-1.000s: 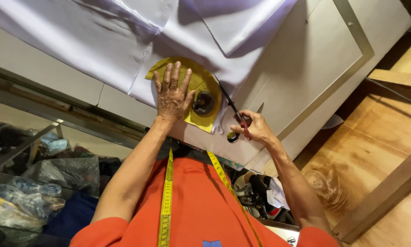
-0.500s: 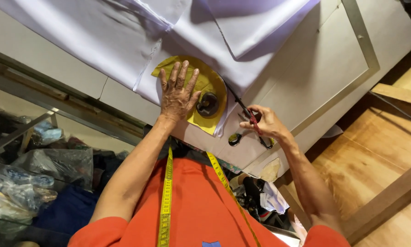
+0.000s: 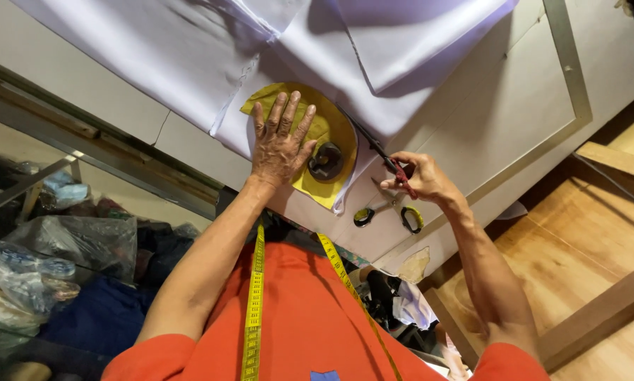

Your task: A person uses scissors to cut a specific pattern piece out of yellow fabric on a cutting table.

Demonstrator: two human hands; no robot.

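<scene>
My left hand (image 3: 281,141) lies flat, fingers spread, on a yellow rounded pattern piece (image 3: 331,123) that rests on white cloth (image 3: 190,63). A dark round weight (image 3: 327,161) sits on the pattern beside my thumb. My right hand (image 3: 419,176) grips red-handled scissors (image 3: 380,152). Their dark blades point up along the pattern's right edge, on the cloth. A second pair of scissors with yellow handles (image 3: 387,212) lies on the table just below my right hand.
The pale worktable (image 3: 528,106) has a metal strip inlaid near its edge. A yellow tape measure (image 3: 255,296) hangs round my neck. Plastic bags of fabric (image 3: 63,247) are piled at the left, and wooden floor (image 3: 578,247) shows at the right.
My right hand has moved slightly up and right with the red-handled scissors, clear of the yellow-handled pair. My left hand stays pressed on the pattern.
</scene>
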